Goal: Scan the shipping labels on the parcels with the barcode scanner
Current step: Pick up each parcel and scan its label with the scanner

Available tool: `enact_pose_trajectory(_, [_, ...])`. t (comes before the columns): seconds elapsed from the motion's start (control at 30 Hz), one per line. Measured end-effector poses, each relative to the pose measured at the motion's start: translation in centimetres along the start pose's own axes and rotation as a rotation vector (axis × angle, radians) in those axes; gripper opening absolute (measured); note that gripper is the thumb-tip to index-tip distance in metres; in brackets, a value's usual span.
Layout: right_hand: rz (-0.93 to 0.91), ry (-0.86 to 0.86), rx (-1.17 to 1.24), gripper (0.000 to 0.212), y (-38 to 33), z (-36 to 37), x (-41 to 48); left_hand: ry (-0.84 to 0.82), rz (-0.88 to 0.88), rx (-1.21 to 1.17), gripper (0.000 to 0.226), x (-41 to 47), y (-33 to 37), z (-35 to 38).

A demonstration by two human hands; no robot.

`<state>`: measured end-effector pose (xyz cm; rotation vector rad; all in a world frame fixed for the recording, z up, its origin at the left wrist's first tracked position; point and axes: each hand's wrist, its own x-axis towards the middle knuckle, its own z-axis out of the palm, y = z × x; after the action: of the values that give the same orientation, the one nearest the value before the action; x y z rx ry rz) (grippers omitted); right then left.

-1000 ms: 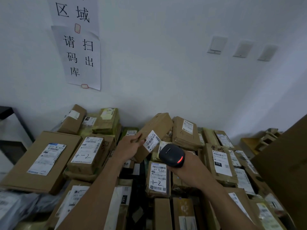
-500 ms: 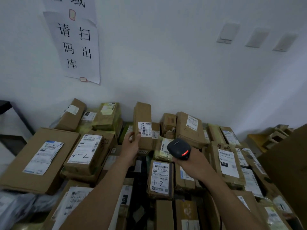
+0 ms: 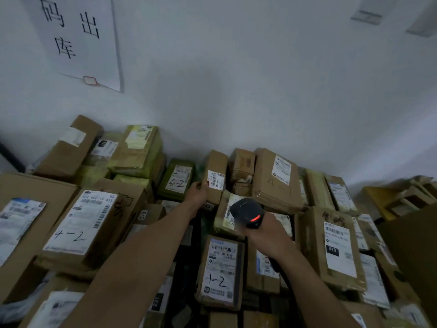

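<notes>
1 boxy cardboard parcel (image 3: 214, 163), rounded black scanner (image 3: 246, 209)

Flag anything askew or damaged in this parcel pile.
The narrow carton gripped by the left hand stands on end while its neighbours lie flat. Next to it, a small carton looks crushed and creased. Otherwise it is just a loose, uneven heap.

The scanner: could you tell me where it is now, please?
Head view, centre: the scanner is in the right hand, right of and below the parcel the left hand holds.
</notes>
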<state>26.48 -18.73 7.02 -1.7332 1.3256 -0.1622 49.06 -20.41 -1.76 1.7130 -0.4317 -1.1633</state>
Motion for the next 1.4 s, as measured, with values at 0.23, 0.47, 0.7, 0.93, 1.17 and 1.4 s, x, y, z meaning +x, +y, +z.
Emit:
enact_pose_trajectory(0.23, [0.036, 0.017, 0.034, 0.023, 0.9, 0.2, 2.2, -0.133, -0.083, -0.047, 0.033, 3.6, -1.9, 0.9])
enact_pose_trajectory(0.47, [0.054, 0.011, -0.007, 0.026, 1.3, 0.5, 3.1, -0.136, -0.056, 0.008, 0.045, 4.9, -3.3, 1.4])
enact_pose_trajectory(0.7, [0.026, 0.007, -0.024, 0.022, 1.0, 0.5, 2.6, -0.094, -0.013, 0.172, 0.052, 5.8, -3.1, 2.2])
enact_pose_trajectory(0.93, [0.002, 0.029, 0.066, 0.032, 0.7, 0.5, 0.7, -0.072, -0.038, 0.145, 0.035, 0.2, -0.6, 0.9])
enact_pose_trajectory(1.17, [-0.017, 0.028, 0.068, 0.044, 0.3, 0.8, -3.6, -0.036, 0.112, 0.381, 0.034, -7.4, -0.5, -3.2])
enact_pose_trajectory(1.4, [-0.073, 0.044, 0.116, 0.014, 0.4, 0.6, -12.1, -0.054, 0.27, 0.557, 0.038, -18.3, -2.0, -5.7])
